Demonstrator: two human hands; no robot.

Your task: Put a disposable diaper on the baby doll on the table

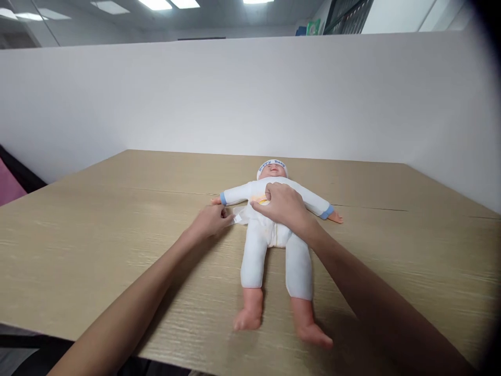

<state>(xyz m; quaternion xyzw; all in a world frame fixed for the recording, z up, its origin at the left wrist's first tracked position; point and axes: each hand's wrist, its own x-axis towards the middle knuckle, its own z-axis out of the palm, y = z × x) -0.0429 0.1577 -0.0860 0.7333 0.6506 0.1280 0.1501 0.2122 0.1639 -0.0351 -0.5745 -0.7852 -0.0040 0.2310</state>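
White cloth tab [239, 216] sits pinched in your left hand [211, 220]; your right hand [284, 205] presses flat on the doll [274, 235] (supine, mid-table [117, 250]). Tug sideways and the doll may slide.

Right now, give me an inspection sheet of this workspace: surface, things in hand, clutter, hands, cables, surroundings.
Surface: light wood-grain table, seam lines across it.
Things: baby doll on its back in a white suit and cap, bare feet toward the camera; white cloth tab at its side.
Clutter: nothing seen.
Hands: left hand pinches the cloth tab; right hand rests on the doll's belly.
Cables: nothing seen.
Surroundings: white partition behind the table, ceiling lights above.
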